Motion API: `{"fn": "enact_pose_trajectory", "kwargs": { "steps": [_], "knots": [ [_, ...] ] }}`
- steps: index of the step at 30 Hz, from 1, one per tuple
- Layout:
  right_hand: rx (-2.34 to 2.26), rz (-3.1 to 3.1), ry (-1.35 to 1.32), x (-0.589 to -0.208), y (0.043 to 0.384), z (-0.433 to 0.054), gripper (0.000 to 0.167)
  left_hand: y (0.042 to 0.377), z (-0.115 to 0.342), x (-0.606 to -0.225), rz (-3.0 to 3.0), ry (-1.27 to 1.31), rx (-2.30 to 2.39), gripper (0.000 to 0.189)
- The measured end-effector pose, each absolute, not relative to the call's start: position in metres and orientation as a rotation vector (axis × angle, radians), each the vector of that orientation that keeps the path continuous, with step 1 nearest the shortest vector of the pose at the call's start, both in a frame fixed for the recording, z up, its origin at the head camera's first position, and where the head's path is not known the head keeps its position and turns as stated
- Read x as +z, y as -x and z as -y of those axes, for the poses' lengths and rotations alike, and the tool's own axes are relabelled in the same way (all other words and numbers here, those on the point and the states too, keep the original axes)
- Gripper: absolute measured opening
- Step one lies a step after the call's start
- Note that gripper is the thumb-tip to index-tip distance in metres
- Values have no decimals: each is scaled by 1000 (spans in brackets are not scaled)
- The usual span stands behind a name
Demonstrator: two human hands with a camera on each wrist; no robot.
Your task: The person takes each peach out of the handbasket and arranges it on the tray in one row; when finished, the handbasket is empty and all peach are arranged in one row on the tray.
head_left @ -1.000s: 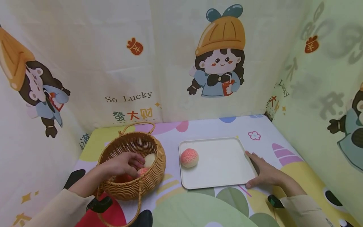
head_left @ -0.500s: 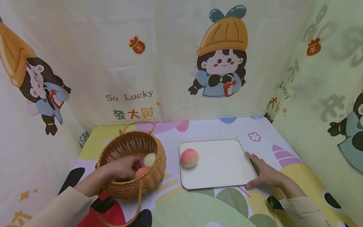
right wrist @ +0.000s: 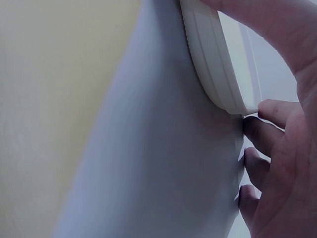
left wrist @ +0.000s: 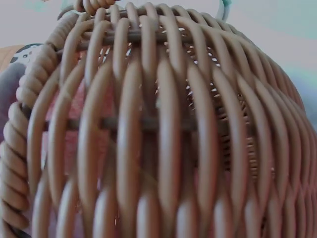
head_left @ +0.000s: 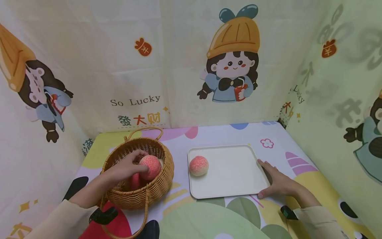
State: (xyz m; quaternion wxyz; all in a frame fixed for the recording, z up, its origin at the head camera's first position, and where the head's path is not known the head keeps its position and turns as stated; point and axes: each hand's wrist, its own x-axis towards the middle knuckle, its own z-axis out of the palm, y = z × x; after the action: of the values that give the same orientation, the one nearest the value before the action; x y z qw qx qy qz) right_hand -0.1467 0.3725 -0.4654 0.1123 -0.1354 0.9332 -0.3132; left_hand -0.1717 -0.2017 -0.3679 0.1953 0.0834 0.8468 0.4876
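In the head view, my left hand (head_left: 129, 166) holds a pink-and-cream peach (head_left: 150, 167) between thumb and fingers, at the mouth of a wicker basket (head_left: 162, 189). Below the peach a red thing (head_left: 135, 181) shows inside the basket, and a pale one is mostly hidden behind it. The basket's weave (left wrist: 168, 129) fills the left wrist view. A second peach (head_left: 199, 166) sits at the left side of a white tray (head_left: 234, 172). My right hand (head_left: 277, 182) rests at the tray's right edge, fingers spread, with fingertips at the rim (right wrist: 213, 59) in the right wrist view.
One basket handle (head_left: 146, 212) hangs down at the front, and the other handle (head_left: 144, 129) stands at the back. A patterned cloth (head_left: 226, 215) covers the table. Printed curtains (head_left: 179, 73) enclose it at the back and both sides.
My left hand reached down into the basket, took hold of a peach and lifted it to the level of the rim. The right hand and the tray stayed in place.
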Motion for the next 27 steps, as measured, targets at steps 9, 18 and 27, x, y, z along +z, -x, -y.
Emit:
{"fn": "enact_pose_trajectory", "kwargs": {
  "steps": [9, 18, 27],
  "knots": [
    [-932, -2733, 400, -464, 147, -372, 128, 175, 198, -362, -2126, -248, 1738, 54],
    [-921, -2738, 391, -466, 147, -373, 128, 179, 181, -353, -1608, -266, 2164, 49],
    [-931, -2736, 393, -467, 147, -373, 129, 182, 141, -340, -1313, -322, 2264, 52]
  ]
}}
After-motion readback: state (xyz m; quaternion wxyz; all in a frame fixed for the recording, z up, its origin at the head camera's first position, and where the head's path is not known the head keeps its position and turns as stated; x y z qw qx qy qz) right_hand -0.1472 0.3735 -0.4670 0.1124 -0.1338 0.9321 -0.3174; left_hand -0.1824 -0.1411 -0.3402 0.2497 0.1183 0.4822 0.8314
